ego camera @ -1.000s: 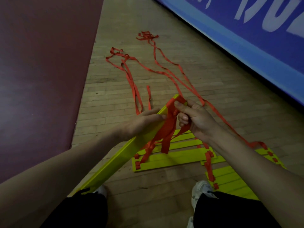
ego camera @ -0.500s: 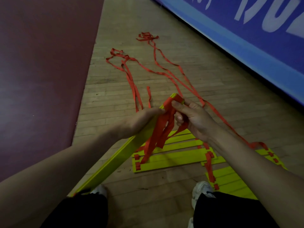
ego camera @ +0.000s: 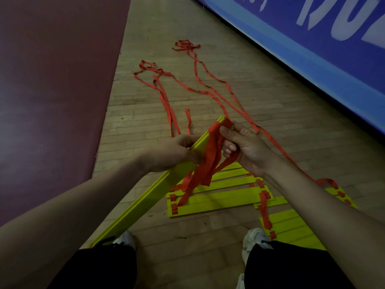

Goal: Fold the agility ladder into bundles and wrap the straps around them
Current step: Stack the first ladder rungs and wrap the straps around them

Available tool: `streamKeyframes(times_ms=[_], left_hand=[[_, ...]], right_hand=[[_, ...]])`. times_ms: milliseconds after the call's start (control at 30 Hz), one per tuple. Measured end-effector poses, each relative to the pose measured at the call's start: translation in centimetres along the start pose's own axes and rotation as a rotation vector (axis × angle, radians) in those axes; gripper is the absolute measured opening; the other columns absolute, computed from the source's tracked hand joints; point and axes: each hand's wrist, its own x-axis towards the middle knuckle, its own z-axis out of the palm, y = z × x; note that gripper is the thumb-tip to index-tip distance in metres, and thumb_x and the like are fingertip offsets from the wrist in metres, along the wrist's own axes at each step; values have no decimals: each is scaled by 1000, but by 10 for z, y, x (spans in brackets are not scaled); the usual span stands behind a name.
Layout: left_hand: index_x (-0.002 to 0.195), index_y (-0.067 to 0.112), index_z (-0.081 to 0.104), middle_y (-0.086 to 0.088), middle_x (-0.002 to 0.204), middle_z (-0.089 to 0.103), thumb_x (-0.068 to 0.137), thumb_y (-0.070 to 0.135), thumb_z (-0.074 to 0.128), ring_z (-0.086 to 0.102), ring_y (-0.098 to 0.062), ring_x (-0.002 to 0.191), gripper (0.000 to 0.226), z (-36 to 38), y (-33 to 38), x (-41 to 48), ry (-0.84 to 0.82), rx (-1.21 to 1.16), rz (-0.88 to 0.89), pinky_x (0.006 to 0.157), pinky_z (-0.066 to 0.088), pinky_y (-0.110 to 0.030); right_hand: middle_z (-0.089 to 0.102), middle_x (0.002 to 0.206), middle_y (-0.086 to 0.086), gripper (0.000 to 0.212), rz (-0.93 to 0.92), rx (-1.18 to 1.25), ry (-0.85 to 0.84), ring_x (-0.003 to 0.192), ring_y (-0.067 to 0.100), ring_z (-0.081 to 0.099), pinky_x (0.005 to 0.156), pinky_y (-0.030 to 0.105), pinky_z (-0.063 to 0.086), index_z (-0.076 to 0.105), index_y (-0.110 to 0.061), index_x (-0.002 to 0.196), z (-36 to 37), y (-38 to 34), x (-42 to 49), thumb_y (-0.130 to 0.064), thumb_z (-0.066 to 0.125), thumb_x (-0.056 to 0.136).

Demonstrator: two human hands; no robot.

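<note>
A stack of yellow ladder rungs (ego camera: 145, 203) slants from my left shoe up to the centre of view. My left hand (ego camera: 173, 153) grips this bundle near its upper end. Red straps (ego camera: 208, 163) hang in loops off the bundle's top, and my right hand (ego camera: 243, 147) pinches them at the tip with curled fingers. More yellow rungs (ego camera: 218, 197) lie flat on the wooden floor below my hands, and another group (ego camera: 291, 226) lies by my right shoe. Long red straps (ego camera: 208, 92) trail away across the floor to tangled ends.
A dark red mat (ego camera: 52, 90) covers the floor on the left. A blue padded wall (ego camera: 312, 49) with white lettering runs along the right. My white shoes (ego camera: 254, 236) and black shorts fill the bottom edge.
The bundle's upper end has risen slightly. My right hand has shifted up along the red straps at the tip, and the hanging loops have bunched closer together.
</note>
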Motion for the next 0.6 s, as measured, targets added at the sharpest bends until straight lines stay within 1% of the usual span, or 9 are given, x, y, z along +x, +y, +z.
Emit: streamKeyframes(times_ms=[100, 167, 267, 300, 367, 400, 500, 533, 600], left_hand=[[90, 20, 72, -3, 83, 68, 81, -17, 56, 61, -16, 75, 41, -1, 1, 0, -27, -86, -65, 67, 51, -23], [88, 18, 71, -4, 82, 68, 79, -16, 58, 62, -16, 73, 38, -2, 0, 1, -35, -103, -104, 64, 51, -22], [82, 13, 66, 0, 68, 65, 80, -13, 61, 59, -10, 58, 26, 1, -2, 0, -45, -100, -165, 52, 47, -19], [81, 13, 65, 0, 67, 63, 80, -12, 62, 58, -9, 56, 25, 2, -3, 0, -42, -104, -180, 51, 47, -19], [83, 11, 65, -2, 71, 62, 79, -9, 65, 57, -11, 60, 20, 4, -5, 1, -37, -97, -199, 56, 47, -21], [88, 8, 66, -4, 76, 63, 79, -7, 66, 57, -12, 64, 18, 5, -6, 2, -30, -80, -210, 60, 47, -22], [105, 1, 67, -11, 95, 67, 79, -4, 69, 62, -20, 84, 26, 7, -8, 5, 18, -39, -227, 80, 53, -30], [106, 0, 67, -12, 97, 67, 79, -3, 70, 63, -21, 88, 27, 8, -7, 5, 33, -33, -227, 87, 52, -34], [106, -2, 67, -13, 98, 67, 78, -1, 73, 62, -24, 91, 28, 9, -7, 6, 50, -21, -234, 95, 50, -41]], right_hand=[[39, 43, -5, 11, 6, -4, -14, 41, 6, 40, 45, 19, 37, 56, -15, 89, 0, 0, 0, -19, 61, 79], [40, 44, -5, 12, 12, -16, -32, 42, 6, 40, 46, 19, 37, 56, -16, 90, 2, 0, 0, -19, 61, 79], [40, 43, -5, 13, 21, -29, -47, 41, 5, 40, 45, 18, 37, 55, -16, 91, 5, 3, 0, -19, 60, 79], [40, 43, -5, 12, 21, -27, -46, 41, 5, 40, 45, 18, 37, 55, -16, 90, 6, 3, 0, -19, 60, 79], [39, 43, -5, 11, 18, -27, -50, 41, 5, 40, 45, 18, 36, 54, -16, 88, 8, 5, 0, -19, 60, 79], [39, 43, -5, 11, 18, -30, -52, 42, 6, 40, 44, 18, 36, 54, -16, 87, 8, 5, 0, -20, 60, 79], [40, 43, -4, 9, 30, -41, -52, 42, 8, 41, 42, 19, 36, 54, -18, 85, 10, 6, -1, -20, 60, 79], [40, 43, -4, 8, 33, -47, -52, 42, 8, 41, 42, 19, 36, 54, -19, 85, 10, 6, -1, -20, 60, 80], [41, 44, -4, 9, 33, -69, -52, 43, 8, 44, 42, 19, 35, 53, -19, 86, 10, 5, -1, -21, 60, 80]])
